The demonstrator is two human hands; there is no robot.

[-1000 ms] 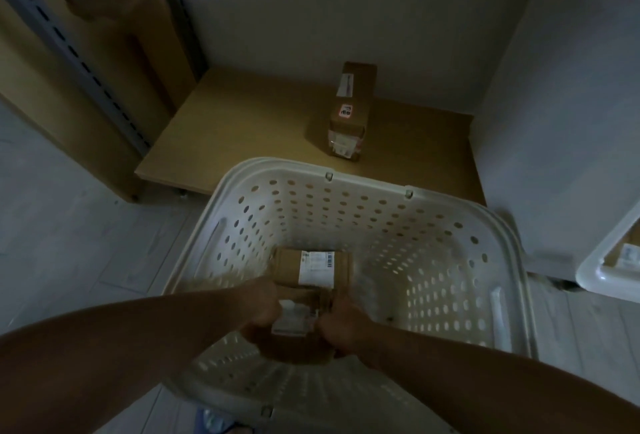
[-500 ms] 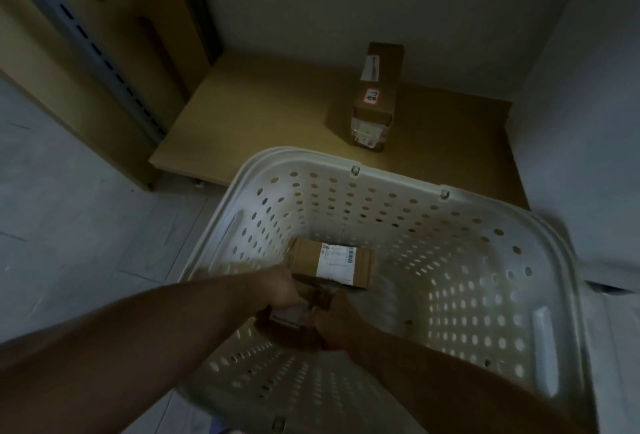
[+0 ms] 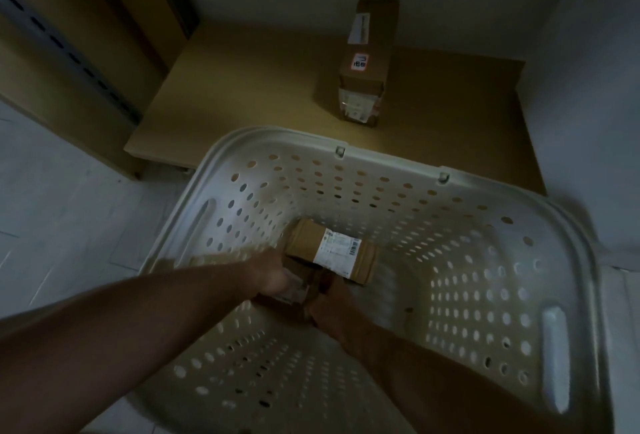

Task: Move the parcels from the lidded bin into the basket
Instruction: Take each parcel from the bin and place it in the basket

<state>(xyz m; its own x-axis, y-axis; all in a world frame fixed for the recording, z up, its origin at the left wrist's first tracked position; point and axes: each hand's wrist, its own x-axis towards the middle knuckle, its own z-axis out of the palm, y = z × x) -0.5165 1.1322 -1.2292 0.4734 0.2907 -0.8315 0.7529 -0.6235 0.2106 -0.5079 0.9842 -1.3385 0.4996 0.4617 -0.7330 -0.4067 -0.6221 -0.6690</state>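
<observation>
Parcel, held (image 3: 294, 290): small brown cardboard box with a pale label, low inside the basket, gripped from both sides. The left hand (image 3: 268, 276) holds its left end, fingers curled around the edge; the right hand (image 3: 329, 302) holds its right end, fingers wrapped under and largely hidden. Whether it touches the basket floor cannot be told.

Parcel, lying (image 3: 332, 250): brown box with a white barcode label, on the basket floor just beyond both hands, touching or nearly touching the held one.

Basket (image 3: 557, 347): white plastic, perforated walls, slot handles to the left and right of the hands, surrounding both forearms.

Tall parcel (image 3: 367, 63): long brown box with a small pink-edged sticker and clear tape at its near end, well beyond the hands, outside the basket.

Surface (image 3: 249, 87): low tan board carrying the tall parcel, beyond the basket's far rim.

Floor (image 3: 62, 212): pale tiles, left of the left hand.
</observation>
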